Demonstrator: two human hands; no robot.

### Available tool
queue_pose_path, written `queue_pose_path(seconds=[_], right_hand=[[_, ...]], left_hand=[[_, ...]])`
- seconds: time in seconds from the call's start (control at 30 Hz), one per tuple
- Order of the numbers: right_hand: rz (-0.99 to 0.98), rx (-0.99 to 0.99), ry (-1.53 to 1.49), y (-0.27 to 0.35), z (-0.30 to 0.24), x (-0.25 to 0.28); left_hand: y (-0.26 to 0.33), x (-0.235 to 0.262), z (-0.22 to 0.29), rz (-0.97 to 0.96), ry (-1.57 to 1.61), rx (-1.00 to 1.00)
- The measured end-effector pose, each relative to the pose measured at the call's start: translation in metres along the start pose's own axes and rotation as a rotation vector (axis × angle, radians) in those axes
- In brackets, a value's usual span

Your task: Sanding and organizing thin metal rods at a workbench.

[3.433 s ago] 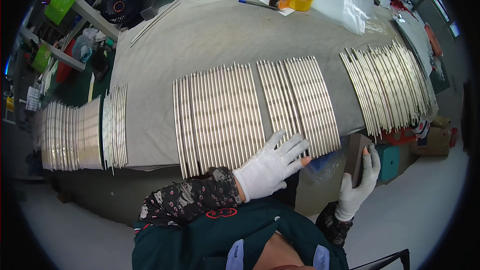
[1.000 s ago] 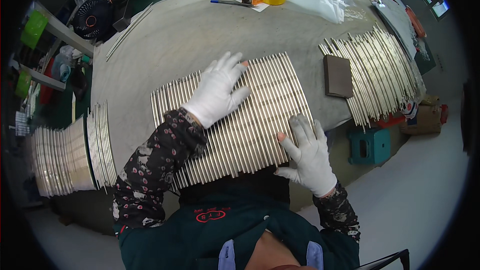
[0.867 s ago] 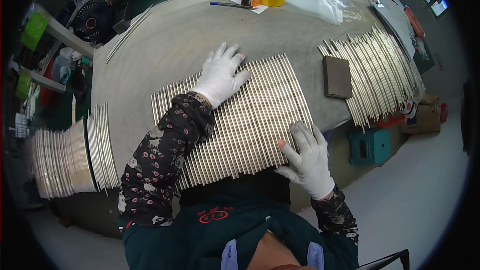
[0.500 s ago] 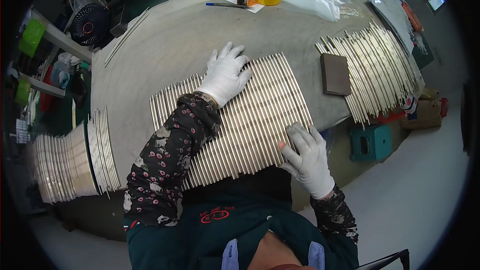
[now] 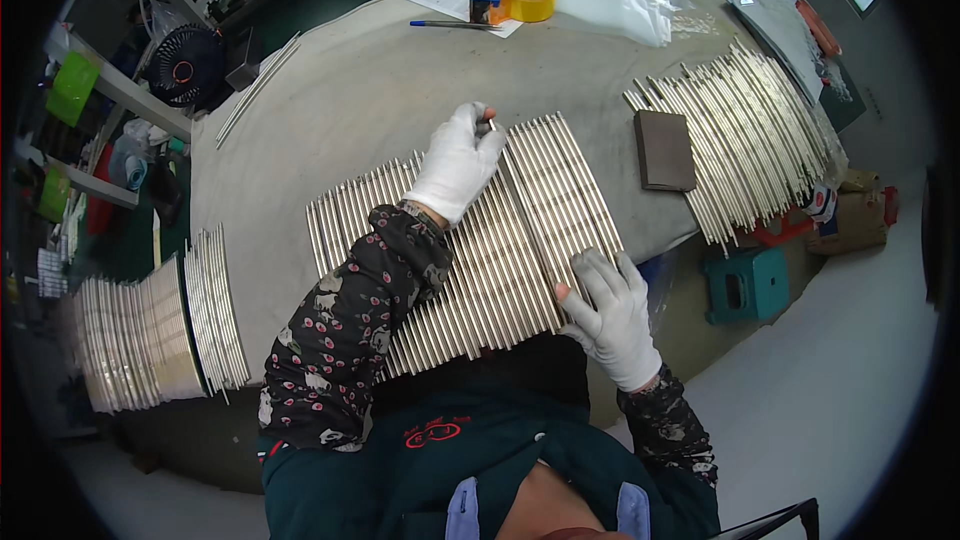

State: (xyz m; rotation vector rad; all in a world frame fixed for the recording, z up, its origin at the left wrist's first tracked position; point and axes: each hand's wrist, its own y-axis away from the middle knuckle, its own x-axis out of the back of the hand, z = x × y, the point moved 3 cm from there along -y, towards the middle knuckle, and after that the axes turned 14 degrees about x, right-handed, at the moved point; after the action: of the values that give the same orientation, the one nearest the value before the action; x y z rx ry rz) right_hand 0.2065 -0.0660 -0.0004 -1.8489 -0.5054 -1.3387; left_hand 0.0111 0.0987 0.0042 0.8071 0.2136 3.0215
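Head: we touch rods (image 5: 485, 290)
Left hand (image 5: 458, 168): their 12 o'clock, curled; hold we cannot tell
Right hand (image 5: 618, 325): their 4 o'clock, half-open, empty

One dark block (image 5: 665, 151); right of it, one rod heap (image 5: 760, 140) and one stool (image 5: 767, 285); left of it, two gloved hands (image 5: 455, 172), one tape dispenser (image 5: 505, 8), one pen (image 5: 450, 24), one fan (image 5: 183, 71) and perhaps three rod rows (image 5: 570, 202).

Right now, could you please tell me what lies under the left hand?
The left hand is over the middle row of metal rods; rods show on both sides of it. Whatever lies directly beneath the palm is covered.
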Motion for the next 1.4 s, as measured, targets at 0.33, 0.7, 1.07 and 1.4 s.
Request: queue_pose_path(seconds=[0.33, 0.7, 1.07, 1.4], right_hand=[[0.060, 0.026, 0.022, -0.003, 0.001, -0.002], [0.120, 0.038, -0.080, 0.003, 0.003, 0.010], [0.540, -0.277, 0.149, 0.022, 0.074, 0.047], [0.121, -0.648, 0.509, -0.041, 0.126, 0.031]], left_hand=[[0.023, -0.011, 0.006, -0.353, 0.602, 0.342], [0.025, -0.015, 0.010, -0.328, 0.578, 0.306], [0.012, -0.072, 0.035, -0.290, 0.777, 0.237], [0.004, -0.084, 0.026, -0.376, 0.731, 0.236]])
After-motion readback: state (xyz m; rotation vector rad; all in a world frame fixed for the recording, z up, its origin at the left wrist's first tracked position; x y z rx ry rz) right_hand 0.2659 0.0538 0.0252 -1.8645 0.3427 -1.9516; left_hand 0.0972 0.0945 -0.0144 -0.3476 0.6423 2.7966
